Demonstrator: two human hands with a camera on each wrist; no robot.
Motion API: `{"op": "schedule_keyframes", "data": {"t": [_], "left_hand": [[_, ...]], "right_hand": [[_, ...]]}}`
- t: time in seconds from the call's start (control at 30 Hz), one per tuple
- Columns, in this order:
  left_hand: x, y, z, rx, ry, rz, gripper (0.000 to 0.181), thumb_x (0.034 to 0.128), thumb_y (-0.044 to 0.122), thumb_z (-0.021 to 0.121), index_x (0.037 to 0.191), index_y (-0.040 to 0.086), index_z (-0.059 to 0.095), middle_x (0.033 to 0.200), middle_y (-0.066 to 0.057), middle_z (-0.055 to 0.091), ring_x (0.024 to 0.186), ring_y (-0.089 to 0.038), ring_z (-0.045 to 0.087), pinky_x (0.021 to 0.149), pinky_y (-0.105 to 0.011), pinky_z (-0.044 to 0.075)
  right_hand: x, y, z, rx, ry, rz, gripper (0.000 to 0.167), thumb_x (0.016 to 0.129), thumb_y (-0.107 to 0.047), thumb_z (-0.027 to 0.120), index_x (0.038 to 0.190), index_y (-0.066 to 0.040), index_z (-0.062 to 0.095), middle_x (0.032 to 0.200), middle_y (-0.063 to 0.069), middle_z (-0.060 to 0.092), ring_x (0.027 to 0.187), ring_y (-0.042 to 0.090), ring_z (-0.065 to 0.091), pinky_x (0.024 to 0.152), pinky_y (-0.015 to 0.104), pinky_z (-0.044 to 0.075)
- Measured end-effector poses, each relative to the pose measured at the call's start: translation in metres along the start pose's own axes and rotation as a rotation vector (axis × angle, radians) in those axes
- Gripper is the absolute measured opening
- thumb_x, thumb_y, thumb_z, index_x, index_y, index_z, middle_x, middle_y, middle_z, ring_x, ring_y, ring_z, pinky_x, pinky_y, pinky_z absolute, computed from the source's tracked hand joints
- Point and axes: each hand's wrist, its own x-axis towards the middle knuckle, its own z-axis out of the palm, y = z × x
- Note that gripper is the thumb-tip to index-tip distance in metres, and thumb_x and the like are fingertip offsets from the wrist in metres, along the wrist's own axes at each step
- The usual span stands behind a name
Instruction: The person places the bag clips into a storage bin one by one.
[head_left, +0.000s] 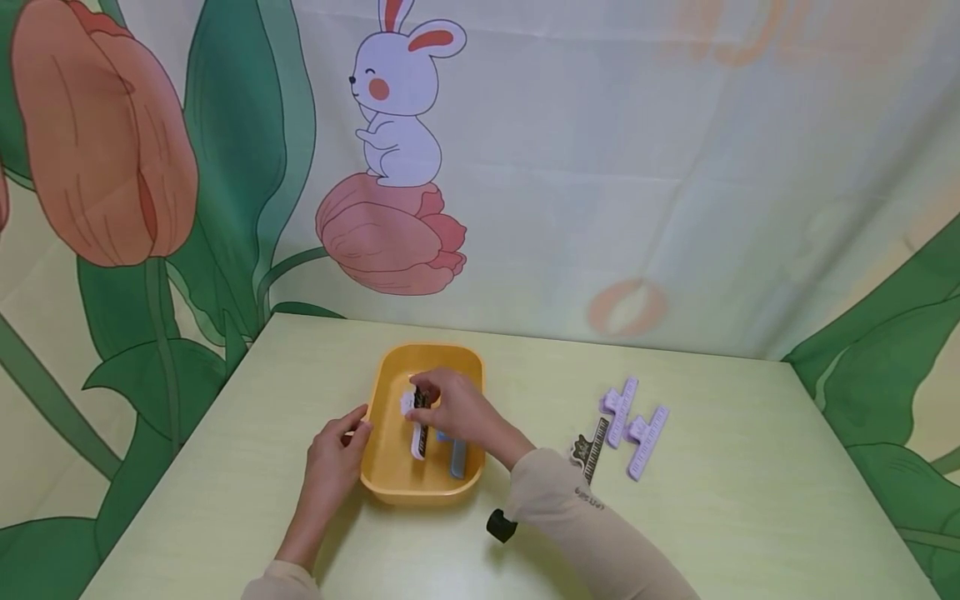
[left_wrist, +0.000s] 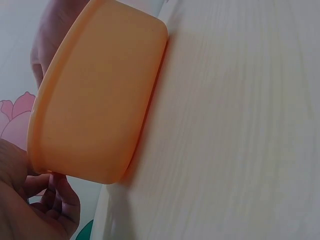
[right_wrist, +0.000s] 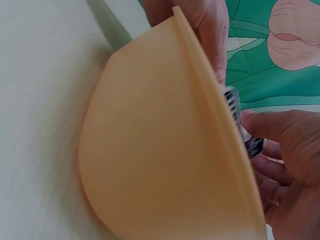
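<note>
Light falls evenly, shadows soft (wrist views look dimmer).

2 arms (head_left: 581, 517) reach forward, left grip (head_left: 333, 450) curled, right grip (head_left: 456, 407) pinching.

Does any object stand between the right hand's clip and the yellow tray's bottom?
Nothing visible does. The blue clip lies in the yellow tray just right of the black-and-white clip; the right hand hides some of the tray's bottom.

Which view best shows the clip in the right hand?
Head view: the black clip shows lengthwise, partly covered by the right hand. Right wrist: only part shows past the yellow bin. Left wrist: none.
</note>
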Motion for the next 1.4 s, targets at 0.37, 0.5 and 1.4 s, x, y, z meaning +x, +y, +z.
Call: {"op": "schedule_keyframes", "data": {"t": [0.37, 0.5, 1.4], "left_hand": [[-0.001, -0.001, 0.002, 0.003, -0.003, -0.017, 0.041, 0.106, 0.013, 0.059, 0.144, -0.003, 0.057, 0.114, -0.02, 0.061, 0.1, -0.031, 0.063, 0.073, -0.023, 0.049], [-0.001, -0.001, 0.002, 0.003, -0.005, -0.012, 0.041, 0.1059, 0.013, 0.059, 0.144, -0.004, 0.057, 0.113, -0.02, 0.061, 0.1, -0.032, 0.063, 0.073, -0.022, 0.049], [0.0, 0.003, 0.002, 0.012, -0.019, -0.046, 0.043, 0.1073, 0.014, 0.056, 0.147, -0.002, 0.055, 0.116, -0.019, 0.059, 0.103, -0.032, 0.06, 0.073, -0.019, 0.047]], "right_hand": [[-0.004, 0.006, 0.002, -0.032, -0.006, 0.025, 0.05, 0.09, -0.026, 0.083, 0.133, -0.004, 0.068, 0.118, 0.011, 0.069, 0.101, 0.026, 0.063, 0.074, 0.021, 0.05], [-0.005, 0.005, 0.002, -0.031, -0.009, 0.015, 0.048, 0.091, -0.025, 0.082, 0.132, -0.003, 0.069, 0.119, 0.012, 0.069, 0.102, 0.028, 0.064, 0.076, 0.022, 0.051], [-0.004, -0.018, -0.031, 0.054, 0.065, -0.064, 0.049, 0.1, -0.034, 0.071, 0.14, -0.006, 0.063, 0.126, 0.008, 0.069, 0.106, 0.021, 0.062, 0.082, 0.026, 0.051]]}}
